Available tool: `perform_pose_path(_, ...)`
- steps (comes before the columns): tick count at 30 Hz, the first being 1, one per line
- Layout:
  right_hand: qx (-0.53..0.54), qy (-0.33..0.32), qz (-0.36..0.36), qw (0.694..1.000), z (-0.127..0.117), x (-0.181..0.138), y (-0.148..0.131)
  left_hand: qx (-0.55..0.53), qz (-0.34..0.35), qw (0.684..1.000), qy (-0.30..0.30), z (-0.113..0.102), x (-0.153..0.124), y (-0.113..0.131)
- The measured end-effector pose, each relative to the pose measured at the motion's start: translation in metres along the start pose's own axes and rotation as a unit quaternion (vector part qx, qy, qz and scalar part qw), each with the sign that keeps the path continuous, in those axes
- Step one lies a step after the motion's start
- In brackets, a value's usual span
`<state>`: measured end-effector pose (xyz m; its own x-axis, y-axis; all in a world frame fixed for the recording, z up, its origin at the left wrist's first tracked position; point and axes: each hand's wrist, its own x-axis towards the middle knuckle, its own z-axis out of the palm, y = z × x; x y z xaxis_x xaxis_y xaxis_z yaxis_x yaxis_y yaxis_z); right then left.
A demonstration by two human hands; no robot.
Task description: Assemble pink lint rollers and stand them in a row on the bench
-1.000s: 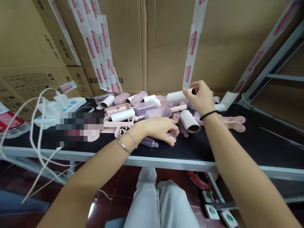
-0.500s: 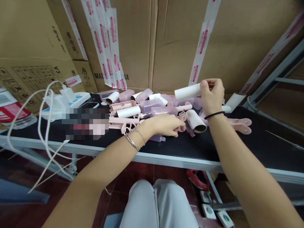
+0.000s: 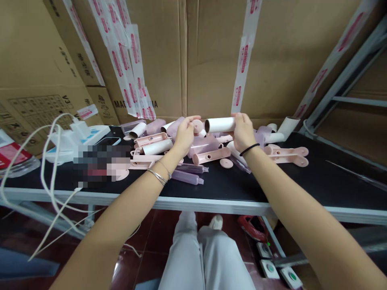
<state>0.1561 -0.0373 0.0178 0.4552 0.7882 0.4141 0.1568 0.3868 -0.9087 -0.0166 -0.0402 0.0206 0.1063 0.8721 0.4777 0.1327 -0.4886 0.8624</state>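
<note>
My right hand (image 3: pixel 243 131) is closed around the near end of a white cardboard tube (image 3: pixel 220 125), held level above the table with its open end facing left. A small round pink disc (image 3: pixel 198 126) is pinched in my left hand (image 3: pixel 185 136), just left of the tube's open end; the two look apart. Below them lie a pink trough-shaped part (image 3: pixel 211 156), a second pink disc (image 3: pixel 226 163) and translucent purple pieces (image 3: pixel 187 177). Another white tube (image 3: pixel 157 147) rests among pink parts left of my left wrist.
A black tabletop (image 3: pixel 308 181) carries the pile, with a tall cardboard wall (image 3: pixel 211 60) behind it. More pink parts (image 3: pixel 287 155) and a leaning white tube (image 3: pixel 288 127) are at right. A power strip (image 3: pixel 90 137) with white cables stands at left.
My left hand has risen from the pile and now holds a pink disc. My right hand has moved left and lower with the tube, bringing it near the disc.
</note>
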Motion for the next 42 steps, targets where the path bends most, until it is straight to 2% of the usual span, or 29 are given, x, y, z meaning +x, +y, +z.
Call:
perform_pose_path(2,-0.016,-0.030,-0.047,0.998,0.006,-0.008,0.003,-0.066,-0.022,0.997,0.024,0.001,0.002,-0.003)
perform_pose_path(5,-0.028,-0.033,-0.083,0.996,0.011,-0.014,0.007,-0.157,-0.049,0.986,0.039,0.004,0.002,-0.005)
perform_pose_path(8,-0.003,-0.035,-0.075,0.997,0.012,-0.014,0.008,-0.219,-0.048,0.974,0.034,0.007,0.002,-0.005)
perform_pose_path(11,0.043,-0.054,-0.058,0.996,0.012,-0.014,0.005,-0.232,-0.026,0.972,0.040,0.008,0.002,-0.005)
perform_pose_path(13,0.064,-0.065,-0.046,0.995,0.012,-0.015,0.001,-0.231,-0.037,0.972,0.039,0.007,0.002,-0.005)
perform_pose_path(22,0.043,-0.077,-0.054,0.995,0.011,-0.017,-0.003,-0.264,-0.070,0.962,0.004,0.009,-0.004,-0.002)
perform_pose_path(30,0.140,-0.110,-0.044,0.983,0.014,-0.020,-0.003,-0.304,-0.047,0.950,-0.051,0.003,-0.010,0.008)
perform_pose_path(38,0.196,-0.133,-0.026,0.971,0.016,-0.023,-0.003,-0.345,-0.063,0.929,-0.121,0.001,-0.016,0.014)
perform_pose_path(42,0.188,-0.138,-0.028,0.972,0.015,-0.024,-0.004,-0.374,-0.078,0.912,-0.151,0.001,-0.017,0.016)
